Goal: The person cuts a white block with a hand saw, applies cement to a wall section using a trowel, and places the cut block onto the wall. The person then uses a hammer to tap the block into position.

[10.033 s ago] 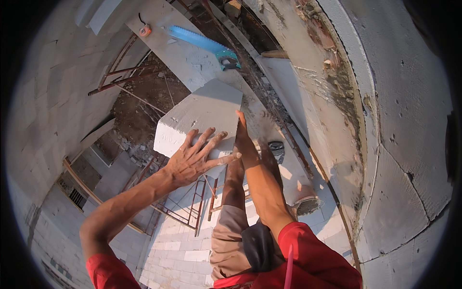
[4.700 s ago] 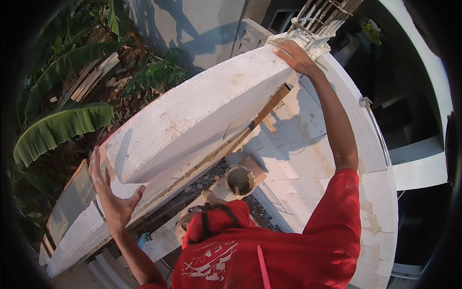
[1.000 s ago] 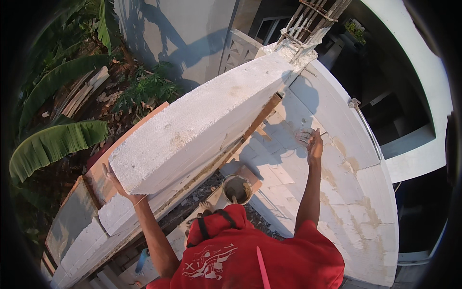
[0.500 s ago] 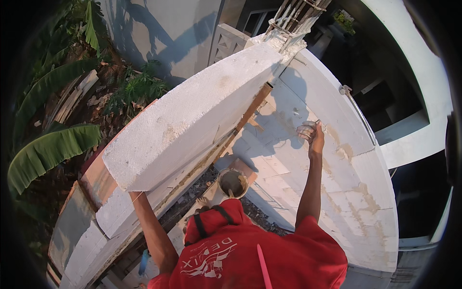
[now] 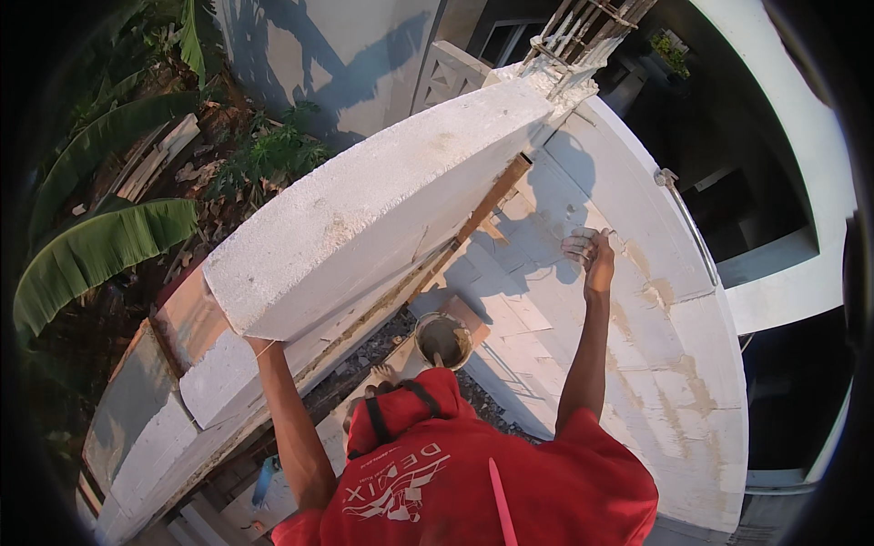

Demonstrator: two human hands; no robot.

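Note:
A long white lightweight concrete block [image 5: 364,200] lies along the top of the left wall. My left hand [image 5: 259,345] is at the block's near end, with the wrist just below its lower corner. The block end hides most of that hand's fingers. A thin pale string or wire shows by the wrist. My right hand [image 5: 590,252] is raised in front of the right wall's inner face [image 5: 628,364]. Its fingers are curled in and coated with grey-white dust. Whatever they may hold is too small to make out.
Between the walls stands a bucket of grey mortar [image 5: 442,340] with a handle in it, near my bare foot [image 5: 386,372]. A rusty metal strip [image 5: 492,196] runs beside the block. Bare reinforcing bars [image 5: 587,27] rise from the far corner. Banana leaves [image 5: 109,255] hang outside on the left.
The whole view has shifted and turned slightly. Both hands keep nearly the same places, left at the block's end and right by the right wall with its fingers curled.

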